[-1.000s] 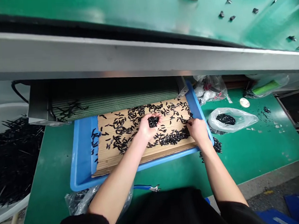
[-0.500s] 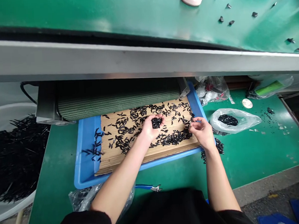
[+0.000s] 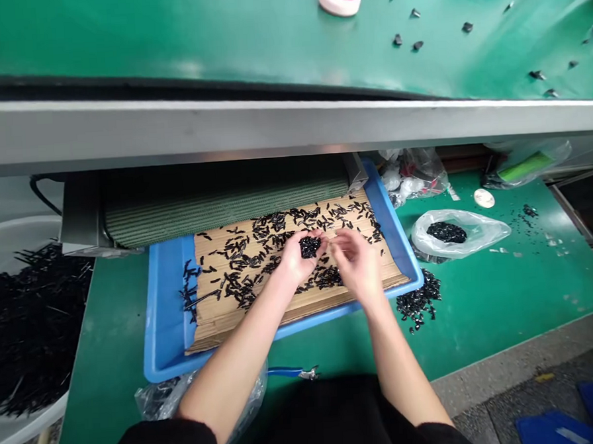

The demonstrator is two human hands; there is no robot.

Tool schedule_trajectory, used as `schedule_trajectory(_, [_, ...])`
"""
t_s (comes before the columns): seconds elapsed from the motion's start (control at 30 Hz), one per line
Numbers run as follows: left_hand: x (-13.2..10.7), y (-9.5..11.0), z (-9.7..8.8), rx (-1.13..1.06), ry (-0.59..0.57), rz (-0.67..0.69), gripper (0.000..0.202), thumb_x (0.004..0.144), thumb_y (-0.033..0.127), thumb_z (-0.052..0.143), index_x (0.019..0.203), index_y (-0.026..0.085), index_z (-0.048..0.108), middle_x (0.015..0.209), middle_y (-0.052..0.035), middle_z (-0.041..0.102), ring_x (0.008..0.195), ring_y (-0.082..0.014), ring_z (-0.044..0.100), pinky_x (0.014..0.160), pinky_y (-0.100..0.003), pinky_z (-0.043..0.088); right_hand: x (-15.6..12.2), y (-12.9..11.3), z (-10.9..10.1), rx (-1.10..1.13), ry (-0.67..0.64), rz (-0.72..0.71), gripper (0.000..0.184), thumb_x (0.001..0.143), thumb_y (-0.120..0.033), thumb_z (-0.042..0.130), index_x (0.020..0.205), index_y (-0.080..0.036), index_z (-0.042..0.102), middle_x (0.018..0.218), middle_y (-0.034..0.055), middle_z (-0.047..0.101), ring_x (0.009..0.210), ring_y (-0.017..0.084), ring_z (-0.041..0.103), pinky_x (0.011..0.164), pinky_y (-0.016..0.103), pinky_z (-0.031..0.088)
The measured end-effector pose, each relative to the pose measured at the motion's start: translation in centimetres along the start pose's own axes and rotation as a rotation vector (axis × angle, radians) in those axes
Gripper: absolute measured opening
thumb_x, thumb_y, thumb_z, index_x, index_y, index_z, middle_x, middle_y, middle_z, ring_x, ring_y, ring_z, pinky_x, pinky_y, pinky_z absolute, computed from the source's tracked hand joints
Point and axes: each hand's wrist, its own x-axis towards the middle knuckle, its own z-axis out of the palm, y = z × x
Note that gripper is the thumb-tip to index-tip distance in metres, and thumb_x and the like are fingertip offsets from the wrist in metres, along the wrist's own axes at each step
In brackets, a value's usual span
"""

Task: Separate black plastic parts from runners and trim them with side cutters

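Note:
My left hand (image 3: 298, 256) is cupped over the cardboard sheet (image 3: 262, 320) and shut on a handful of small black plastic pieces (image 3: 310, 247). Just to its right, my right hand (image 3: 356, 265) is blurred by motion, with its fingers near the handful. Whether it holds anything is hard to see. Many similar pieces (image 3: 244, 278) lie scattered across the corrugated cardboard, which sits in a blue plastic tray (image 3: 164, 308).
A low conveyor belt (image 3: 221, 213) runs behind the tray under a grey metal beam (image 3: 271, 127). On the green mat (image 3: 480, 305) lie a loose heap of black pieces (image 3: 417, 300) and a clear bag of them (image 3: 456, 233). Blue-handled cutters (image 3: 289, 372) rest near the tray. A white tub (image 3: 13, 237) holds black runners.
My right hand has moved left from the tray's right side to beside my left hand. My left hand stays cupped around its handful. The whole view has shifted slightly.

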Motion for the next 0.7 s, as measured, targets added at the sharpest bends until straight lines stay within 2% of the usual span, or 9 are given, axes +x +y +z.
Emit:
schedule_trajectory(0.07, [-0.2, 0.0, 0.2, 0.004, 0.013, -0.004, 0.022, 0.096, 0.031, 0.059, 0.107, 0.012, 0.063, 0.098, -0.0046, 0.066, 0.079, -0.0131, 0.065, 0.068, -0.028, 0.057, 0.0, -1.0, 1.1, -0.168, -0.086, -0.133, 0.033, 0.092, -0.018, 0.05, 0.121, -0.02, 0.065, 0.116, 0.0082, 0.073, 0.102, 0.019, 0.07, 0.093, 0.032, 0.054])
schedule_trajectory(0.13, [-0.4, 0.2, 0.3, 0.002, 0.013, -0.013, 0.022, 0.096, 0.03, 0.059, 0.107, 0.012, 0.063, 0.098, -0.005, 0.066, 0.08, -0.0132, 0.065, 0.067, -0.028, 0.057, 0.2, -0.3, 0.4, -0.345, -0.049, -0.14, 0.034, 0.095, -0.017, 0.045, 0.119, -0.018, 0.069, 0.116, 0.0095, 0.073, 0.102, 0.019, 0.07, 0.096, 0.031, 0.052])
schedule_trajectory(0.23, [-0.7, 0.3, 0.4, -0.01, 0.005, -0.03, 0.02, 0.096, 0.028, 0.058, 0.107, 0.011, 0.062, 0.099, -0.0068, 0.066, 0.083, -0.0143, 0.066, 0.067, -0.028, 0.058, 1.0, 2.8, -3.2, -0.674, 0.098, 0.056, 0.03, 0.094, -0.021, 0.048, 0.105, -0.014, 0.074, 0.099, 0.0131, 0.076, 0.087, 0.024, 0.071, 0.086, 0.034, 0.052])
schedule_trajectory(0.33, [-0.9, 0.3, 0.5, -0.023, 0.0, -0.037, 0.018, 0.096, 0.025, 0.057, 0.106, 0.011, 0.062, 0.101, -0.0077, 0.066, 0.085, -0.0148, 0.066, 0.068, -0.028, 0.058, 2.0, 5.7, -6.2, -0.897, 0.016, 0.166, 0.026, 0.091, -0.029, 0.056, 0.101, -0.014, 0.075, 0.093, 0.0148, 0.075, 0.082, 0.025, 0.07, 0.079, 0.033, 0.051])
schedule_trajectory(0.4, [-1.0, 0.2, 0.5, -0.027, -0.002, -0.036, 0.017, 0.097, 0.025, 0.057, 0.106, 0.011, 0.062, 0.101, -0.0073, 0.066, 0.085, -0.0146, 0.066, 0.068, -0.028, 0.058, 2.6, 6.5, -6.7, -0.971, -0.07, 0.157, 0.025, 0.09, -0.031, 0.058, 0.095, -0.015, 0.075, 0.092, 0.015, 0.075, 0.079, 0.025, 0.069, 0.075, 0.031, 0.049])
schedule_trajectory(0.47, [-0.9, 0.2, 0.6, -0.026, -0.005, -0.034, 0.017, 0.097, 0.025, 0.057, 0.105, 0.012, 0.062, 0.1, -0.0064, 0.066, 0.084, -0.0139, 0.065, 0.068, -0.027, 0.058, 2.9, 6.5, -6.3, -1.018, -0.124, 0.144, 0.024, 0.091, -0.028, 0.055, 0.09, -0.015, 0.075, 0.091, 0.0155, 0.075, 0.079, 0.024, 0.069, 0.074, 0.03, 0.048])
schedule_trajectory(0.57, [-0.7, 0.3, 0.5, -0.02, -0.015, -0.032, 0.018, 0.097, 0.027, 0.057, 0.104, 0.012, 0.062, 0.099, -0.0058, 0.065, 0.082, -0.0135, 0.065, 0.067, -0.027, 0.058, 3.4, 6.2, -5.5, -1.046, -0.142, 0.164, 0.024, 0.089, -0.023, 0.054, 0.089, -0.014, 0.076, 0.086, 0.0164, 0.075, 0.077, 0.024, 0.07, 0.073, 0.03, 0.048])
schedule_trajectory(0.7, [-0.2, 0.4, 0.1, -0.025, -0.035, -0.03, 0.02, 0.097, 0.029, 0.057, 0.107, 0.012, 0.062, 0.101, -0.0063, 0.065, 0.084, -0.014, 0.065, 0.068, -0.028, 0.058, 3.7, 6.2, -5.7, -1.046, -0.129, 0.19, 0.021, 0.084, -0.024, 0.059, 0.089, -0.015, 0.077, 0.08, 0.0144, 0.075, 0.073, 0.024, 0.07, 0.071, 0.03, 0.048])
